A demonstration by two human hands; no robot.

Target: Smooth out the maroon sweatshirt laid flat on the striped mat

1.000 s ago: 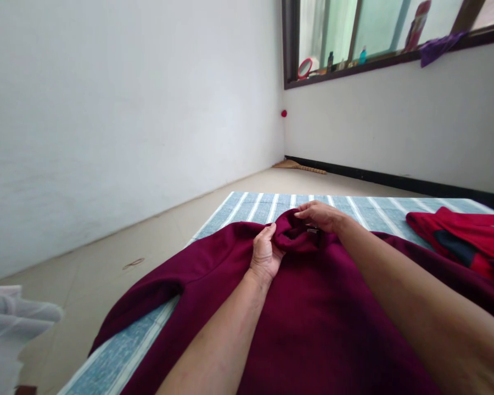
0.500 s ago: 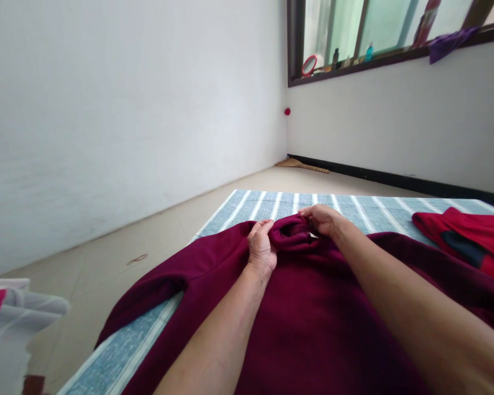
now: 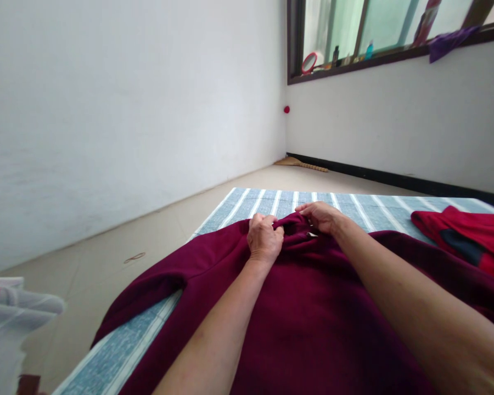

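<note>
A maroon fleece sweatshirt (image 3: 308, 323) lies spread on a blue-and-white striped mat (image 3: 296, 206), its neck towards the far side. My left hand (image 3: 265, 239) is shut on the fabric at the near-left side of the rolled collar (image 3: 295, 227). My right hand (image 3: 320, 216) pinches the collar's right side, with its fingers curled over the top. A small white label or tag (image 3: 312, 235) shows just beside my right fingers. The collar's opening is mostly hidden by my hands.
A red garment with a dark patch (image 3: 461, 241) lies on the mat's right side. White cloth (image 3: 14, 329) sits at the lower left on the tiled floor. White walls stand ahead and at both sides, with a window ledge (image 3: 354, 68) holding small items.
My left hand has moved right and closed over the collar, flattening its rolled fold. The collar's opening shows less than before. My right hand stays nearly in place.
</note>
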